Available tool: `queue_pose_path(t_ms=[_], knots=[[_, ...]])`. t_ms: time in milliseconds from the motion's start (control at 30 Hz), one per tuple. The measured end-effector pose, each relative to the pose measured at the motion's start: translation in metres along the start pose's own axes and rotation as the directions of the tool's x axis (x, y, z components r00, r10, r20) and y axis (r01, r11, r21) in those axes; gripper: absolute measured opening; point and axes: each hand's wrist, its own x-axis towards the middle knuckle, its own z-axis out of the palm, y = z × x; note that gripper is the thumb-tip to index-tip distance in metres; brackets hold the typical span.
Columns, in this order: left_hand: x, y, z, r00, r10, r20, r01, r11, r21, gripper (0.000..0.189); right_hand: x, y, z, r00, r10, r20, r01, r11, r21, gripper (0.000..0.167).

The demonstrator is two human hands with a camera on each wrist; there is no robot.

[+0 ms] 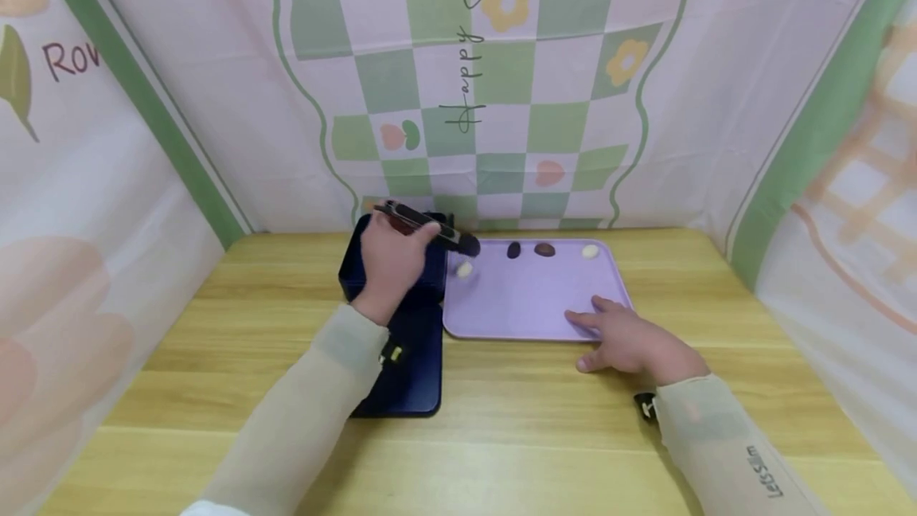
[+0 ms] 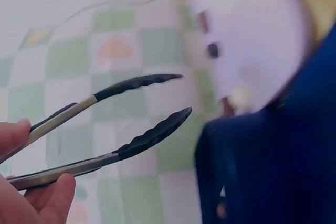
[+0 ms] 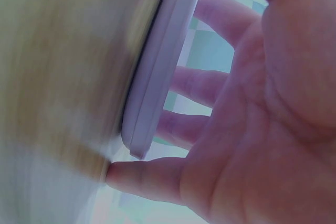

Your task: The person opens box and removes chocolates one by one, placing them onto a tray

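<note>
Here's the left hand [image 1: 394,257], thumb on one arm and fingers curled round the other, holding the black-tipped metal tongs [image 1: 430,228] above the navy-blue rectangular box [image 1: 351,283], tips over the left end of the lilac, round-cornered shallow tray [image 1: 526,305]. In the left wrist view those scalloped tips stand parted, nothing between them. They look light, stiff and springy; mid-arm seems a good place to squeeze. Just below the tips lies a small cream oval piece [image 1: 464,270], likely light, hard and slippery, best nipped across its middle. Two dark oval pieces [image 1: 544,250] and another cream one [image 1: 590,252] line the tray's far side. The left forearm reaches across the box, wrist raised. And the right hand [image 1: 626,341]? Gripping nothing: fingers spread at the tray's near right corner, thumb off the tray; how hard they press, I can't tell.
</note>
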Motion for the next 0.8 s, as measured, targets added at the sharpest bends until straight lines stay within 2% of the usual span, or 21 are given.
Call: queue_pose_path(t_ms=[67,133,233,300,400,567,800], knots=[[0.012,0.0,-0.01,0.997,-0.068,-0.044,0.065,0.995,-0.072,0.044,0.0,-0.001,0.0,1.0,-0.002,0.0,0.002,1.0,0.003,0.082],[0.023,-0.002,-0.019,0.989,-0.126,-0.079,0.117,0.988,-0.105,0.047,0.0,-0.001,0.0,1.0,-0.003,-0.002,0.003,1.0,0.003,0.082],[0.034,-0.01,-0.03,0.979,-0.182,-0.093,0.171,0.979,-0.114,0.049,-0.001,-0.002,-0.001,1.0,-0.011,-0.005,0.011,1.0,-0.003,0.082],[0.039,-0.017,-0.035,0.975,-0.201,-0.093,0.193,0.977,-0.088,0.05,0.0,-0.002,-0.001,1.0,-0.014,-0.008,0.014,1.0,-0.007,0.082],[0.041,-0.028,-0.036,0.973,-0.217,-0.08,0.21,0.973,-0.091,0.047,-0.001,-0.001,-0.001,1.0,-0.01,-0.007,0.01,1.0,-0.004,0.081],[0.041,-0.045,-0.035,0.967,-0.235,-0.097,0.224,0.968,-0.116,0.041,-0.001,0.0,-0.001,1.0,-0.011,-0.004,0.011,1.0,0.0,0.082],[0.041,-0.065,-0.031,0.94,-0.325,-0.104,0.314,0.943,-0.108,0.04,-0.001,-0.002,-0.002,1.0,-0.004,0.0,0.004,1.0,0.003,0.082]])
